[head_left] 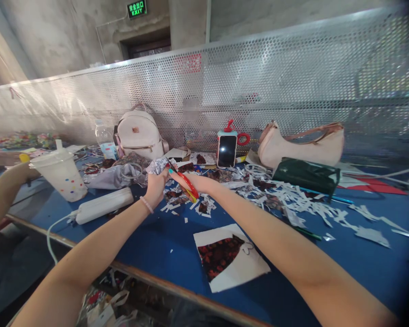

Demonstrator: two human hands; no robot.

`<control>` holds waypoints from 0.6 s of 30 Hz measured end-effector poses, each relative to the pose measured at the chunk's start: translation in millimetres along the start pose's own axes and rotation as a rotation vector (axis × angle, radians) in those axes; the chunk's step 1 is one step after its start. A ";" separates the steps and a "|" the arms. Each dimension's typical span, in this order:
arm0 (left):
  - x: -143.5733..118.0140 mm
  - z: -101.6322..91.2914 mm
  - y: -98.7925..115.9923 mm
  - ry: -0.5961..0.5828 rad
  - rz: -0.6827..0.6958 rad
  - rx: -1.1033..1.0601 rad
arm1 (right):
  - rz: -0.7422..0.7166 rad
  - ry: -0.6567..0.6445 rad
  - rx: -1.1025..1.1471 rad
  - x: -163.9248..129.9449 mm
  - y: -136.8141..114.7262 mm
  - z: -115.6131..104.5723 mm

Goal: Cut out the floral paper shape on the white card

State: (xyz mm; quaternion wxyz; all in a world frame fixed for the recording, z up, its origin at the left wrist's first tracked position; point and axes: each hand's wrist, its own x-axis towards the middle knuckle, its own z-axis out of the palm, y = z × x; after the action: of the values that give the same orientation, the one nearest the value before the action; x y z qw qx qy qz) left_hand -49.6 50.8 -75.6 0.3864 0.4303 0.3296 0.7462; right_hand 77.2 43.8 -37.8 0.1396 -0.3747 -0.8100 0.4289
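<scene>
My left hand [157,184], a beaded bracelet at its wrist, is closed on a crumpled piece of printed paper or cloth [157,166]; which of the two I cannot tell. Close against it, my right hand [194,182] grips scissors [190,185] with red and yellow handles. Their dark blades point up and left at the held piece. Small scraps and cut strips [204,206] lie under and around both hands. Nearer to me, a white square sheet [233,259] with a dark red-patterned shape on it lies flat on the blue table [157,247].
A lidded cup [59,175] and a white power bank or adapter [104,206] with a cable stand left. Behind are a pale backpack [139,131], a propped phone [226,151] and a handbag [300,145]. A dark green pouch [306,176] lies right. Another person's arm [7,188] reaches in at left.
</scene>
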 end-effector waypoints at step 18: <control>5.1 -3.5 20.6 -0.057 -0.413 -0.047 | 0.031 -0.038 0.396 -6.8 -2.8 -23.7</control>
State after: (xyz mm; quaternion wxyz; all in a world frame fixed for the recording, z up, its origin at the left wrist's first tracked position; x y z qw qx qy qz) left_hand -60.4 44.7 -58.1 0.5502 0.3653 0.3824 0.6462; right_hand 93.5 51.8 -20.8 0.1886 -0.3443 -0.7064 0.5890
